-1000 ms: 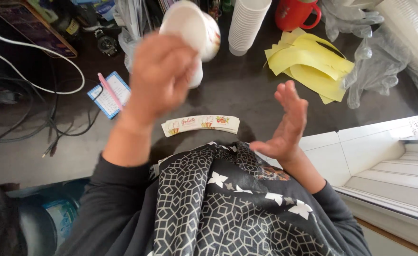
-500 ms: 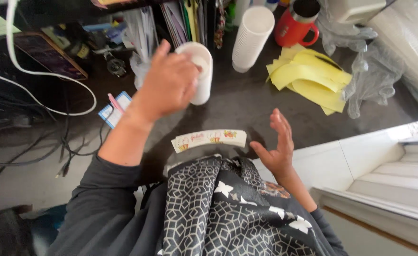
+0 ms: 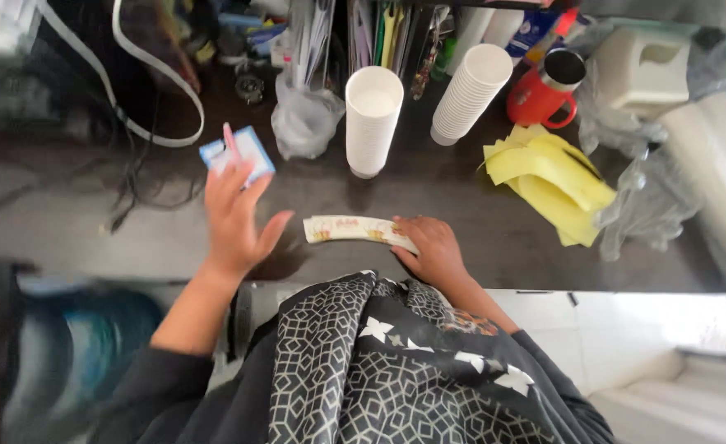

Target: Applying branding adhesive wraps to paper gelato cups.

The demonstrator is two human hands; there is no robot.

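Observation:
My left hand [image 3: 238,215] hovers open above the dark counter [image 3: 461,214], fingers spread, holding nothing. It is just below a small blue and white card with a pink pen [image 3: 238,153]. My right hand [image 3: 433,249] rests palm down on the right end of a flat stack of printed paper sleeves [image 3: 349,229] lying near the counter's front edge. A tall stack of white paper cups [image 3: 372,119] stands upright behind the sleeves, apart from both hands.
A second, leaning stack of white cups [image 3: 470,94] stands to the right, beside a red mug [image 3: 541,92]. Yellow gloves [image 3: 552,177] and clear plastic bags [image 3: 667,189] lie at the right. A crumpled plastic bag [image 3: 301,123] and cables [image 3: 132,123] sit at the left.
My left hand set the cup stack down on the counter and drew back open. My right hand came down from mid-air onto the paper sleeves.

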